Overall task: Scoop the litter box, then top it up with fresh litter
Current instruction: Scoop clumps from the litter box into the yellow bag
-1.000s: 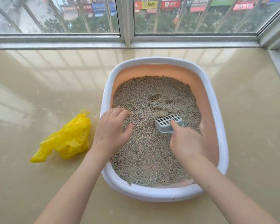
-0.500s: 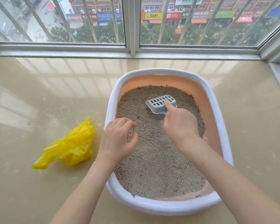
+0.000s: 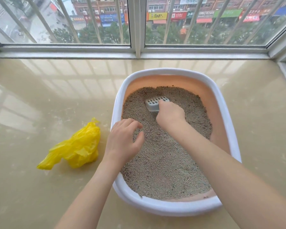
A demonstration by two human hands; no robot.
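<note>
Right hand (image 3: 170,115) grips slotted litter scoop (image 3: 155,104), dug into litter beyond it to sift (far end of litter box (image 3: 228,129)); left hand (image 3: 122,142) empty, fingers loosely curled over near-left rim, likely bracing

The litter box (image 3: 228,113) right of centre has a white rim and peach-pink inner walls, filled with speckled grey-beige litter (image 3: 163,162). The slotted scoop (image 3: 153,104) in it is pale grey-blue. At lower left lies a bright yellow plastic bag (image 3: 74,147) on the glossy beige floor (image 3: 40,96), striped with pale window reflections.
</note>
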